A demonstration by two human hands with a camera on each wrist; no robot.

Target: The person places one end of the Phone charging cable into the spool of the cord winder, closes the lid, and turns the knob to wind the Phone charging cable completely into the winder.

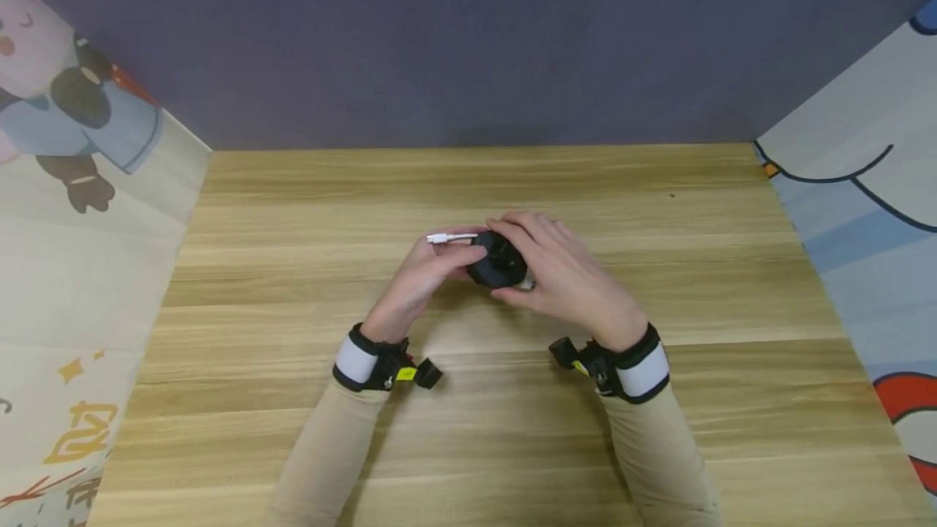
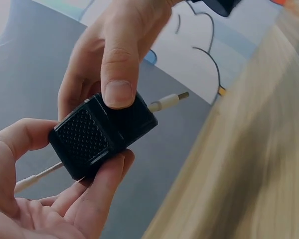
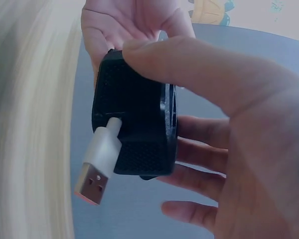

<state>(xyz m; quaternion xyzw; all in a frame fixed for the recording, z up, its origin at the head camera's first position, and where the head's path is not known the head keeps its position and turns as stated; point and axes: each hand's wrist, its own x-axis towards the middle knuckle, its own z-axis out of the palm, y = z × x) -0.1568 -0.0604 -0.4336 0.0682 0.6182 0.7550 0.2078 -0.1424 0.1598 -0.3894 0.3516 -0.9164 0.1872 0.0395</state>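
Note:
Both hands hold a black, textured cable winder above the table. From its two sides come the ends of a white USB cable. My left hand grips the winder's left side between thumb and fingers; beside that thumb, a small white plug sticks out to the left. On the other side, my right hand pinches the winder, its thumb lying on the casing in the right wrist view. A USB-A plug pokes out near the right hand. Cable inside the casing is hidden.
A wood-grain table lies below the hands. Behind it stands a dark grey-blue panel, with cartoon-printed walls at left and right. Each wrist wears a strap with a small camera.

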